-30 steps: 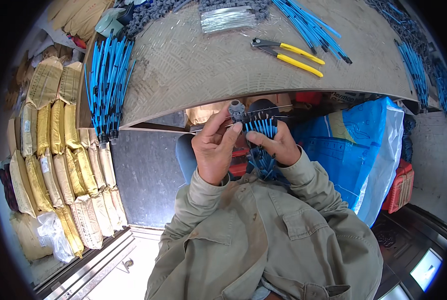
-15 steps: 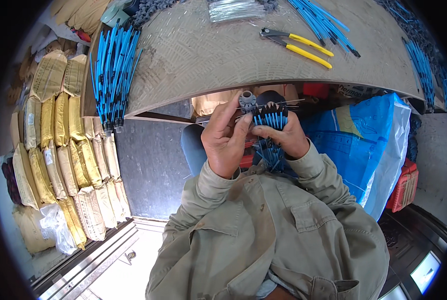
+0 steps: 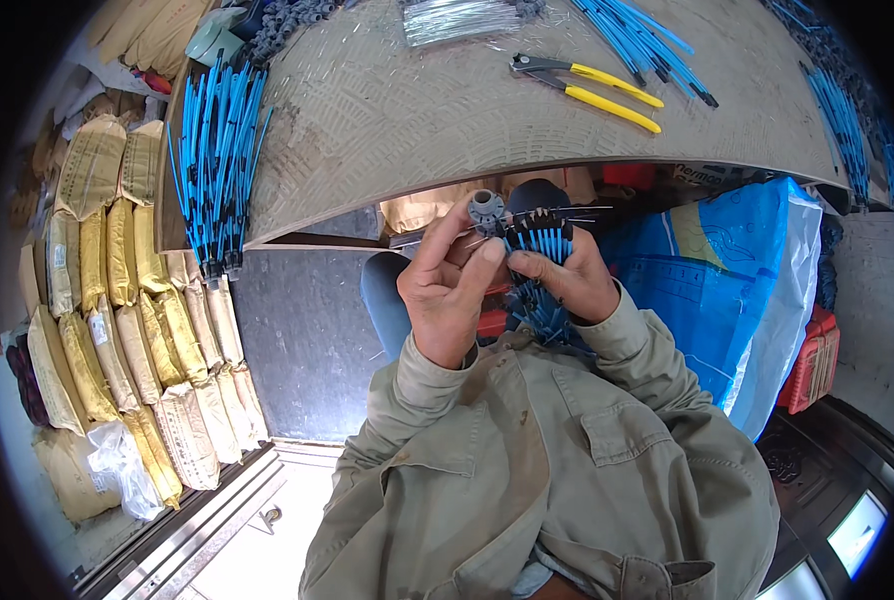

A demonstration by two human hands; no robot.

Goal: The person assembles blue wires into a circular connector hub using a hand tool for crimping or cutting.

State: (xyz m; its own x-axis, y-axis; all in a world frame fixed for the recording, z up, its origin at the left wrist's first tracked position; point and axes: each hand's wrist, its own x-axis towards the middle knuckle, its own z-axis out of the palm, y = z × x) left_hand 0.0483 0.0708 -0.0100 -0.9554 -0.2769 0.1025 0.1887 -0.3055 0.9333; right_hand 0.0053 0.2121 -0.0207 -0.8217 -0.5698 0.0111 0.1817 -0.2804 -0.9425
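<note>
Workbench (image 3: 447, 110), perhaps woven-textured, sacks (image 3: 107, 330) alongside.

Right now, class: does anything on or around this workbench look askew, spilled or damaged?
One thing: the bundle of blue rods at the workbench left end overhangs its edge, tips dangling. The yellow-handled pliers lie flat. Both hands hold the small blue-rod assembly.

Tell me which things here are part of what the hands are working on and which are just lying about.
In hand:
left hand at the small grey hub
right hand holding the bunch of blue rods

Lying about:
yellow-handled pliers on the table
loose blue rods at the table's left edge
clear packet of thin wires
yellow sacks
blue bag
</note>
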